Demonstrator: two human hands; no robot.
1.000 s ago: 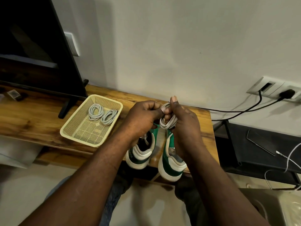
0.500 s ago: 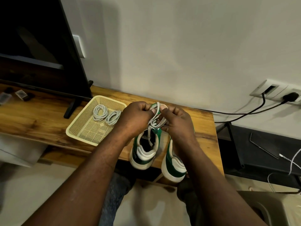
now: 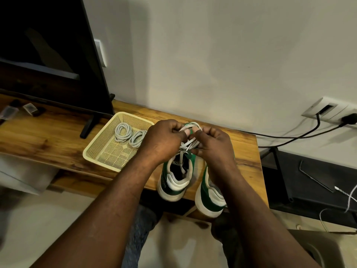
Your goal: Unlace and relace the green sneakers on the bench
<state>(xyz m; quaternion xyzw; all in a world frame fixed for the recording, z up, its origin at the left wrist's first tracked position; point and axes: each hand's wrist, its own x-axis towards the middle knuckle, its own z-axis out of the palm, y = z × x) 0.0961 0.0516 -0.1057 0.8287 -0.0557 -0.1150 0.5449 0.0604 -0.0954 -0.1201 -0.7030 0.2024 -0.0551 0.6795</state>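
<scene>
Two green and white sneakers stand heel-first at the front edge of the wooden bench [image 3: 48, 140]. The left sneaker [image 3: 174, 180] shows its open collar; the right sneaker [image 3: 207, 198] is partly hidden under my right wrist. A white lace [image 3: 190, 143] is bunched in loops above the left sneaker's tongue, one strand hanging into the shoe. My left hand [image 3: 164, 140] pinches the lace from the left. My right hand [image 3: 212, 142] pinches it from the right. The thumbs nearly meet over the loops.
A cream mesh basket [image 3: 100, 151] left of the shoes holds two coiled white laces [image 3: 129, 134]. A black TV [image 3: 48, 55] on its stand fills the far left. Black cables [image 3: 289, 136] run to a wall socket [image 3: 332, 111]. A black low shelf [image 3: 309, 180] sits right.
Both hands have lowered with the lace from above the right sneaker to over the left sneaker's tongue, and the tight bundle has loosened into loops.
</scene>
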